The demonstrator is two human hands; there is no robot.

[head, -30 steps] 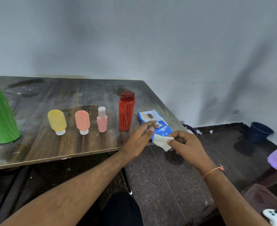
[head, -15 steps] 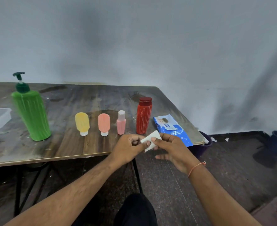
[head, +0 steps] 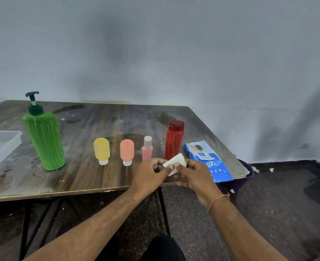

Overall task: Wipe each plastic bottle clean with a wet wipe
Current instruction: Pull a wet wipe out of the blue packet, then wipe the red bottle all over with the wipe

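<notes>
Several plastic bottles stand in a row on the wooden table (head: 84, 178): a tall green pump bottle (head: 44, 140), a small yellow bottle (head: 101, 150), a small orange bottle (head: 126, 151), a small pink bottle (head: 147, 150) and a red bottle (head: 174, 140). A folded white wet wipe (head: 175, 162) is pinched between my left hand (head: 148, 176) and my right hand (head: 195, 175), above the table's front edge, just in front of the red and pink bottles. The blue wipes pack (head: 208, 161) lies flat to the right of the red bottle.
A clear plastic tray (head: 3, 142) sits at the table's left edge. A dark purple tub (head: 242, 179) stands on the floor under the table's right corner. Black table legs (head: 164, 210) run below the front edge. A grey wall stands close behind.
My left hand left the wipes pack and joined my right hand on the wipe. Both hands moved left, in front of the red bottle. The view swung left, showing the green bottle and tray.
</notes>
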